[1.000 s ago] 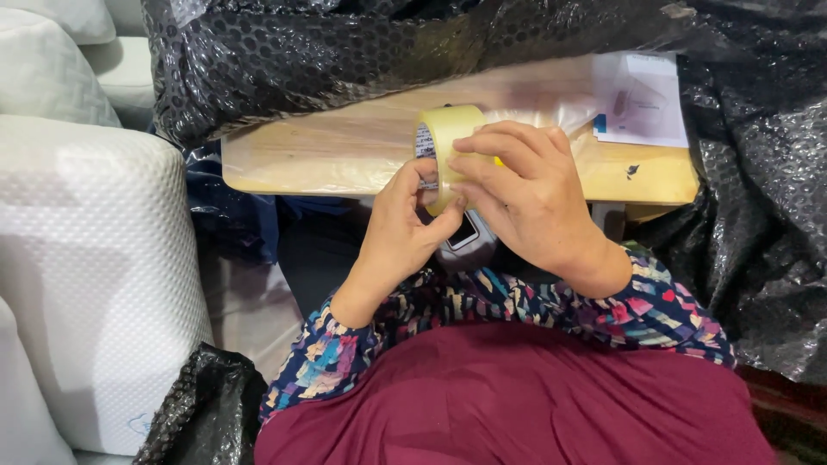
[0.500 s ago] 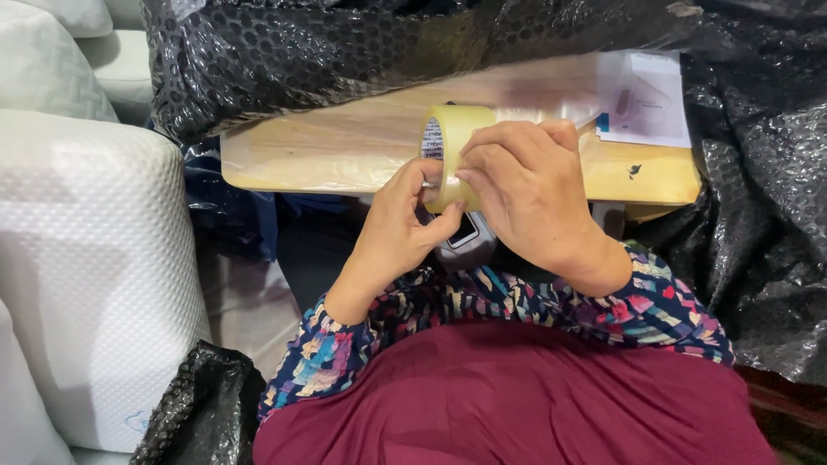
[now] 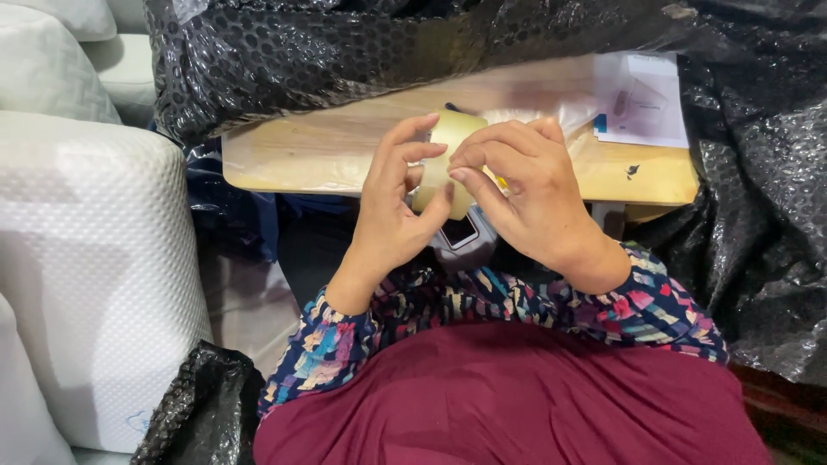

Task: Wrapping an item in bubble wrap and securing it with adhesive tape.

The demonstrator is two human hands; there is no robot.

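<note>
I had both grips clamped on the light, stiff tape roll (image 3: 448, 164) above the bench's (image 3: 327, 159) six-o'clock edge, left hand (image 3: 392, 215) cradling its rim, right hand (image 3: 530, 194) pinching its slick face.

Your support surface is a light wooden tabletop (image 3: 327, 155), near edge rounded. Black bubble wrap (image 3: 345, 52) drapes over its far side and down past the right end. A white printed sheet (image 3: 642, 103) lies flat at your far right corner. Clear plastic film (image 3: 551, 99) lies over the middle.
</note>
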